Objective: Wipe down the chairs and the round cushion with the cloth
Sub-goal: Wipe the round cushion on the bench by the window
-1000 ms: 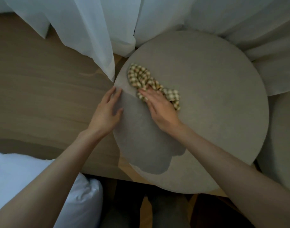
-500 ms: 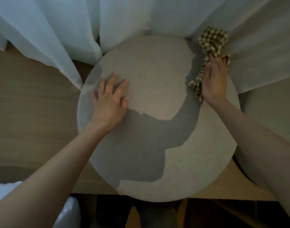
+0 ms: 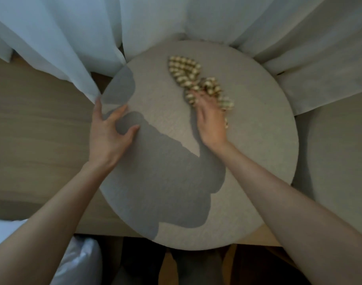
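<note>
On round cushion [image 3: 247, 161], right fingers [image 3: 204, 99] gripping cloth [image 3: 182, 68] pulled back from edge; left fingers [image 3: 116, 113] splayed.

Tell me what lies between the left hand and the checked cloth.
Only bare round cushion, partly in shadow, separates left hand and checked cloth, per the head view.

— How do the arms look?
— Bare all along: left forearm [image 3: 58, 212] and right forearm [image 3: 289, 192] alike, from wrist to the picture's edge
— And the hands?
— Left hand [image 3: 109, 136] and right hand [image 3: 210, 122] bare as well, slim, with long fingers; nails too blurred to judge
</note>
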